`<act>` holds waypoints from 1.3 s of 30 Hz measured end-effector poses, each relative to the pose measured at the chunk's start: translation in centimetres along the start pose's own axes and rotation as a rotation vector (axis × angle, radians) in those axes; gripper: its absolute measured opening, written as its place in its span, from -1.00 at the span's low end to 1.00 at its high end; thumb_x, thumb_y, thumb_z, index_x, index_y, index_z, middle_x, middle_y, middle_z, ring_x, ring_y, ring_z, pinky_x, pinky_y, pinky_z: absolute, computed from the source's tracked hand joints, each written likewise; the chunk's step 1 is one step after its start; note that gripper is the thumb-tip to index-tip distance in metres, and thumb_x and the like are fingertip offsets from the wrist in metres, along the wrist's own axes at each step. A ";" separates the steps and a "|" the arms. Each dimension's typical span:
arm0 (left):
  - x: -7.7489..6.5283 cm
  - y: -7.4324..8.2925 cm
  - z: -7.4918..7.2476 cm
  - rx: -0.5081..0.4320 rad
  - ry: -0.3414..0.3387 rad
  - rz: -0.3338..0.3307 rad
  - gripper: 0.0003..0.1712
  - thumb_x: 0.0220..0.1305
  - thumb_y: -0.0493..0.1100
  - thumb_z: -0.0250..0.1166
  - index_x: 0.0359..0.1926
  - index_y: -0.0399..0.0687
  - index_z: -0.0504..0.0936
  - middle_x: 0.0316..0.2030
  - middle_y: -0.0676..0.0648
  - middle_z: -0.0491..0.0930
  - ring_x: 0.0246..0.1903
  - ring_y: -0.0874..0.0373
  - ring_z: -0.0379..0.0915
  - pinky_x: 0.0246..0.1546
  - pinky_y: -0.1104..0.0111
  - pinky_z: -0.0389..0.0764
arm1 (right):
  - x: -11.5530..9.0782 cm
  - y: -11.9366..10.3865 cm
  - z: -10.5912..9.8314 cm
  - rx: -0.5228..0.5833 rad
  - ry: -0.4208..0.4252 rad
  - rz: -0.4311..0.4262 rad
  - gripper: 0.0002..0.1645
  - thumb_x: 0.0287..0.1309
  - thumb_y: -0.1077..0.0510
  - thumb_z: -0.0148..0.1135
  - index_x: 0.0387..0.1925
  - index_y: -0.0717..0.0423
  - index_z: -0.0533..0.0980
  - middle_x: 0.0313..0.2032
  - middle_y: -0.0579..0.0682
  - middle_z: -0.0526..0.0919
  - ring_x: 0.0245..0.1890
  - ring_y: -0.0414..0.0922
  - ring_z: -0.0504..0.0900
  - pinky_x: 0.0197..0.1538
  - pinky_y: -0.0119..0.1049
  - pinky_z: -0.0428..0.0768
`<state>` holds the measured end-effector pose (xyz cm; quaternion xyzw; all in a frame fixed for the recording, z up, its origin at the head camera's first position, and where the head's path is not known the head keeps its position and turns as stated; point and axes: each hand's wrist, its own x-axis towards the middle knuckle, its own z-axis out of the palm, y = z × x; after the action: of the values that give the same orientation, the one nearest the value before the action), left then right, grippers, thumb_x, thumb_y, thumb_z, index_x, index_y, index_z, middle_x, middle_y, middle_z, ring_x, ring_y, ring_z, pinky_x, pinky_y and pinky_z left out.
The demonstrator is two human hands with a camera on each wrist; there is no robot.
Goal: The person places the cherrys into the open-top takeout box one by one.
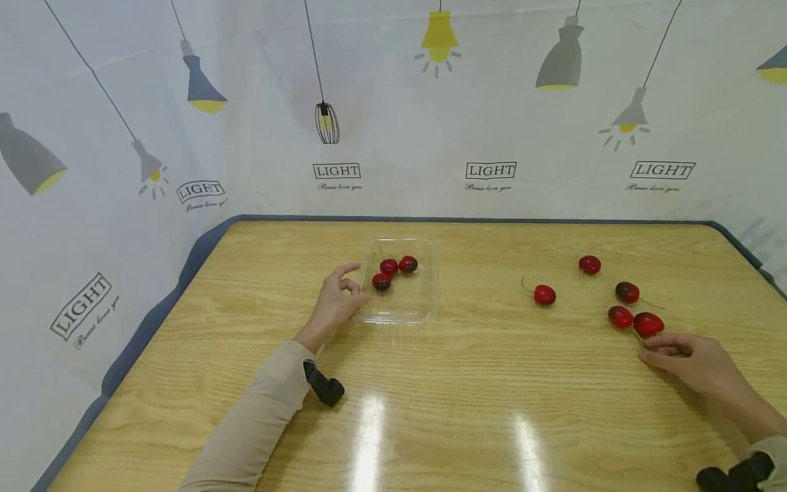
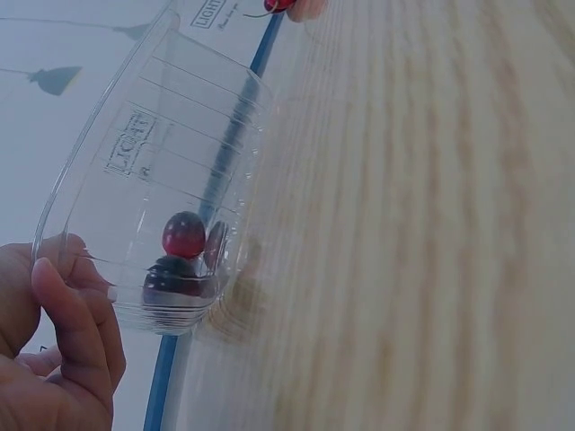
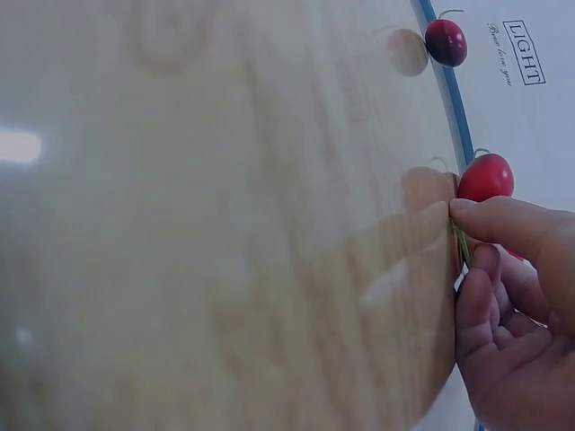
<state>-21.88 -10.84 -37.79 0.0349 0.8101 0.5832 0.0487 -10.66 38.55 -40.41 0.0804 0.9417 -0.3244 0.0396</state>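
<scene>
A clear plastic container point(image 1: 402, 311) stands left of the table's middle. Three dark red cherries point(image 1: 389, 266) lie inside it. The left hand point(image 1: 337, 298) grips the container's left side, thumb and fingers at the rim in the left wrist view. At the right, the right hand point(image 1: 695, 359) is beside two neighbouring cherries, the nearer a bright red cherry point(image 1: 648, 324). In the right wrist view a thin green stem point(image 3: 463, 244) runs between its thumb and curled fingers, with a gap showing there. Beyond lie a darker cherry point(image 1: 627, 292) and others.
Loose cherries, among them a stemmed cherry point(image 1: 544, 295) and a farther cherry point(image 1: 589, 264), are scattered on the wooden table point(image 1: 467, 383). A white cloth point(image 1: 399, 137) printed with lamps closes off the back and sides. Black wrist devices point(image 1: 324, 384) sit on both forearms.
</scene>
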 end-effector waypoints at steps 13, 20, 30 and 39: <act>0.0 0.0 0.0 -0.002 0.006 0.000 -0.31 0.00 -0.41 0.16 0.21 -0.15 0.22 -0.61 -0.02 0.32 -0.83 0.27 0.15 -0.81 0.44 0.30 | 0.2 -0.1 -0.2 -0.040 -0.019 -0.028 -0.41 0.05 -0.11 0.14 -0.20 0.40 0.52 -0.38 0.05 0.57 -0.53 -0.32 0.39 -0.50 -0.43 0.38; -0.1 0.0 0.0 0.001 0.007 0.005 -0.32 0.00 -0.41 0.16 0.21 -0.15 0.22 -0.61 -0.03 0.32 -0.82 0.27 0.16 -0.81 0.44 0.30 | 0.2 -0.2 -0.3 -0.052 -0.044 -0.049 -0.44 0.06 -0.10 0.14 -0.23 0.38 0.53 -0.36 0.09 0.58 -0.52 -0.35 0.40 -0.49 -0.43 0.41; -0.6 0.8 0.0 0.002 -0.001 0.001 -0.32 0.00 -0.41 0.15 0.22 -0.19 0.21 -0.62 -0.03 0.32 -0.82 0.28 0.14 -0.81 0.45 0.29 | 0.1 -0.5 -0.4 -0.068 -0.068 -0.045 -0.45 0.04 -0.12 0.15 -0.30 0.36 0.51 -0.46 -0.04 0.55 -0.54 -0.28 0.43 -0.49 -0.41 0.41; -0.2 0.4 -0.1 -0.029 -0.010 -0.001 -0.30 -0.01 -0.44 0.14 0.23 -0.23 0.19 -0.60 -0.04 0.31 -0.81 0.29 0.17 -0.81 0.45 0.29 | 0.4 -0.2 -0.3 -0.075 -0.071 -0.041 -0.42 0.04 -0.16 0.12 -0.31 0.35 0.52 -0.46 -0.04 0.55 -0.51 -0.23 0.42 -0.49 -0.40 0.39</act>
<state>-21.68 -10.78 -37.35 0.0369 0.8014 0.5946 0.0537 -11.07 38.59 -40.05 0.0478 0.9527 -0.2921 0.0695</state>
